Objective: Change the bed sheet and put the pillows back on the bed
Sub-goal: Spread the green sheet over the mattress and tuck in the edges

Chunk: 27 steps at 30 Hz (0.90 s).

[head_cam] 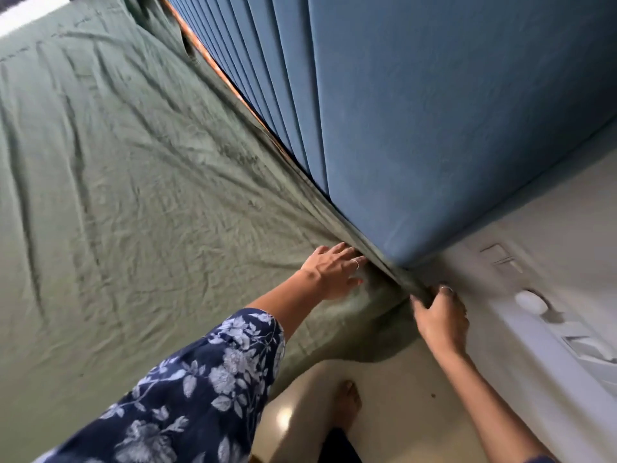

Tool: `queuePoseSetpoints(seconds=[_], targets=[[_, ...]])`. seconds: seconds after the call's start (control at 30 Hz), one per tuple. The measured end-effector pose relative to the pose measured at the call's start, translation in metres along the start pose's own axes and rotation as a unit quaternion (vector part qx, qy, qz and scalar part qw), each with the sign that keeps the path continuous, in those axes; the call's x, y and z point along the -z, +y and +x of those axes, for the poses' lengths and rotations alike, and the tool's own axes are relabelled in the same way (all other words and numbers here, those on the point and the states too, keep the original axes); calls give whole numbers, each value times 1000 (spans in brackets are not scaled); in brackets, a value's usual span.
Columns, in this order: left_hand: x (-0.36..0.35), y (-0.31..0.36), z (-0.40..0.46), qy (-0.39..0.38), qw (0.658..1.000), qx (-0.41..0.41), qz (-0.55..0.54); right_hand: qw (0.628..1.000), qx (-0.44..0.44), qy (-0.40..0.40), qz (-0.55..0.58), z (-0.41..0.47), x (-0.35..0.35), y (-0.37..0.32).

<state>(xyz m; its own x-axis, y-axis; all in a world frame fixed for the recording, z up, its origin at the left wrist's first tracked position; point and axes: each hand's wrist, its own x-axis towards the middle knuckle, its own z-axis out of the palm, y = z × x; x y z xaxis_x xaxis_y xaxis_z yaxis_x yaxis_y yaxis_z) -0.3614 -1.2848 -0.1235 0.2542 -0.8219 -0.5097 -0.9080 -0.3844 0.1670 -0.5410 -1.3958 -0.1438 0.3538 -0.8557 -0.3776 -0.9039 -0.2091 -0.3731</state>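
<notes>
sheet: green sheet [133, 202] spread wrinkled over the bed, running from the fingers out to the far left; corner part hangs down below and between both hands, toward the floor.
left hand: left hand [332, 269] flat on the sheet, fingers straight and a bit spread, ring on one; fingertips at the seam where the sheet meets the headboard, pressing the cloth toward the gap.
right hand: right hand [440, 317] curled round the bunched edge of the sheet at the bed corner, thumb and fingers pinching the dark fold; ring on one finger.
sheet vs fingers: the fold runs straight from the left fingertips down to the right grip; cloth between the two hands looks pulled tight.
headboard: blue padded headboard [434, 121] just beyond both sets of fingertips, its lower corner right above the right hand's knuckles.
gap: narrow dark slot between bed and headboard, starts at the left fingertips and runs away up-left; orange strip shows in it farther off.
wall: pale wall [551, 228] right of the right hand, close; switches [500, 259] and a round white knob [531, 302] just past the knuckles.
floor: glossy pale floor [300, 412] below the hands, bare foot [347, 402] on it; open room on this side.
sleeve: dark floral sleeve [200, 389] on the left arm, over the sheet.
</notes>
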Motion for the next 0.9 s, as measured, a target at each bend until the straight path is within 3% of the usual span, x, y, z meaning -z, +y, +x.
queuePoseSetpoints(seconds=[0.1,0.13,0.2,0.27,0.37,0.43,0.57,0.67,0.77,0.9], targets=[[2,3,7,23,999,16,17,983,163,87,5,-21,-10,-3],[4,3,9,26,999,20,24,968,236,83,20,-31,-12,-8],[7,2,12,27,999,26,35,945,328,2,9,-39,-22,-19],[9,1,16,35,997,21,59,928,365,-59,-40,-35,-35,-31],[14,-1,23,41,998,20,43,935,327,-129,-42,-21,-47,-54],[18,-6,26,43,999,22,-1,939,321,-120,-29,-8,-54,-67],[19,-31,10,124,991,13,-38,948,272,-166,-27,11,-49,-91],[1,-71,-22,164,985,22,-46,970,208,-127,-10,15,-55,-107],[-21,-119,-50,200,972,122,-34,986,113,-123,-22,29,-68,-133],[-25,-161,-64,73,947,294,-107,988,16,-153,-24,44,-69,-164]])
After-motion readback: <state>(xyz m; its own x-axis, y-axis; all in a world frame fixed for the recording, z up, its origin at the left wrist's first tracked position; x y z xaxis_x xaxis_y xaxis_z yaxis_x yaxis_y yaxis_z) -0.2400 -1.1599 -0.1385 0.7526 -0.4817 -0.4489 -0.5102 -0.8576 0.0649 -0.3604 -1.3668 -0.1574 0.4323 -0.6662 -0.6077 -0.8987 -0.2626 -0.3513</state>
